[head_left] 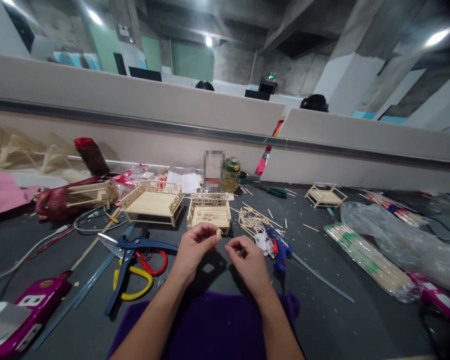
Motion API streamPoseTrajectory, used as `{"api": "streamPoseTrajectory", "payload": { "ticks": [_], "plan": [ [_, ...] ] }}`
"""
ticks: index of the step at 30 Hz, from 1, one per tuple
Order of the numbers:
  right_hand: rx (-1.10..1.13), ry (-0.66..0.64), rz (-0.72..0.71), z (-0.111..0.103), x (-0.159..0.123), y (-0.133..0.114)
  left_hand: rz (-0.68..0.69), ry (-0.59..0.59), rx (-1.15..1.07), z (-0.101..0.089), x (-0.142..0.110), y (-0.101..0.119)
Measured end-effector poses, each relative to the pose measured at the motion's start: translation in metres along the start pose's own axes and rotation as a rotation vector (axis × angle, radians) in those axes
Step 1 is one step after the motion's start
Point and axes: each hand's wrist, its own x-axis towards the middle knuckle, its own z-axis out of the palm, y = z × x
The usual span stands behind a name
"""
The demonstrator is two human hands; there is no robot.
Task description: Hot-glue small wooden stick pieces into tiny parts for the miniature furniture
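Between thumb and forefinger my left hand (197, 249) pinches a small pale wooden piece (219, 232). My right hand (247, 257) is a little to the right, its fingers drawn together; whatever they may hold is too small to make out. Just beyond my hands stands a miniature wooden bed with railings (228, 216), with several small pale bits (207, 216) on its top. A larger miniature wooden bed (152, 204) is to its left. Right of the small bed lies a heap of short wooden sticks (253, 219), and near my right hand rests a blue glue gun (282, 255).
Blue-handled cutters (125, 257) and red-and-yellow-handled scissors (135, 285) lie left of my forearm. A purple power strip (41, 305) is at front left. Packaged sticks (371, 260) lie right. A small wooden frame (325, 195), a green bottle (231, 175) and a partition (135, 100) stand farther back.
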Motion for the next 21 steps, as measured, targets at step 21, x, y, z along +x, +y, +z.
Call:
{"api": "streamPoseTrajectory", "payload": {
  "ticks": [21],
  "plan": [
    [-0.442,0.15,0.405,-0.051,0.0,0.012,0.003,0.012,0.011,0.0,0.002,0.002]
  ]
}}
